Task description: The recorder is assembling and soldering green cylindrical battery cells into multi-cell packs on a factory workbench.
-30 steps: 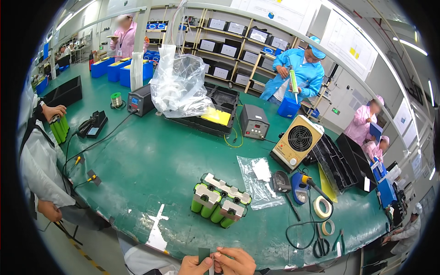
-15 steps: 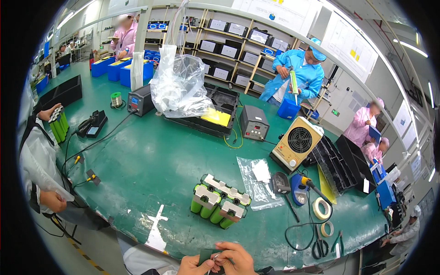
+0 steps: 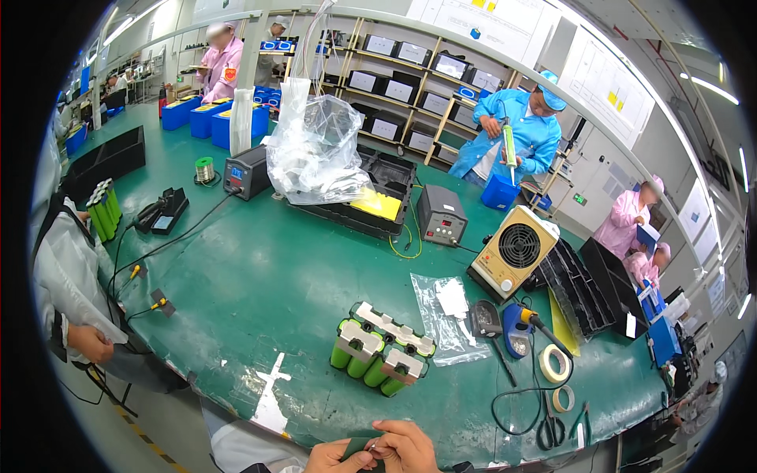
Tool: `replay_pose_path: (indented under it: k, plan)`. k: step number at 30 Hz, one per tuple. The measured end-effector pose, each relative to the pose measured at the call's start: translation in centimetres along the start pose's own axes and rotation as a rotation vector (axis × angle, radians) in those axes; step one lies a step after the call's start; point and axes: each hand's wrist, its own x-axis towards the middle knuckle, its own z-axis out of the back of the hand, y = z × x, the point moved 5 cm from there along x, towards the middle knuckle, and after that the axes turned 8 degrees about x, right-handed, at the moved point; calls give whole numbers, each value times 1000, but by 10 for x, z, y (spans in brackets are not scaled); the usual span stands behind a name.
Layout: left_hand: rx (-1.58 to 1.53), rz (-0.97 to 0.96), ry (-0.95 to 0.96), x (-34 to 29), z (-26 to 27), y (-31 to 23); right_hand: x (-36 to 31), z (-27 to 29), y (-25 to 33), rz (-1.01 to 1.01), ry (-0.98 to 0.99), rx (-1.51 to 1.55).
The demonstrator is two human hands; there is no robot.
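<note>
At the table's near edge my left hand point(image 3: 334, 459) is closed, pinching a small dark green sheet point(image 3: 357, 446). My right hand point(image 3: 407, 448) meets it there with bent fingers. Thumb and index finger of that hand press together over a tiny bright bit, too small to name, at the sheet's edge. Just beyond my hands a battery pack point(image 3: 383, 351) of green cylindrical cells stands upright, with pale nickel strips across its top; neither hand touches it.
Right of the pack lie a clear plastic bag point(image 3: 448, 319), a soldering iron stand point(image 3: 518, 331), tape rolls point(image 3: 554, 360) and scissors point(image 3: 550, 430). An ionizing fan point(image 3: 514, 252) stands behind them. At left, a co-worker's hand point(image 3: 89, 344) hangs beside the table edge.
My hands stay together in nearly the same place. The green sheet has tipped lower, and less of the bright bit shows between the fingers. The whole view has shifted slightly.
</note>
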Motion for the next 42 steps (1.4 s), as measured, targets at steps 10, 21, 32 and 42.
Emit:
replay_pose_path:
  k: [10, 21, 32, 42]
  plan:
    - [-425, 241, -119, 6, 10, 10, -4, -6, 1, 106, 84, 47]
    - [-263, 134, -71, 6, 8, 19, 0, -14, 2, 211, -9, -129]
    - [-255, 170, -224, 6, 21, 8, -6, -5, 12, 119, 16, -72]
    - [-434, 70, -150, 17, 22, 11, -15, 1, 12, -132, 218, 68]
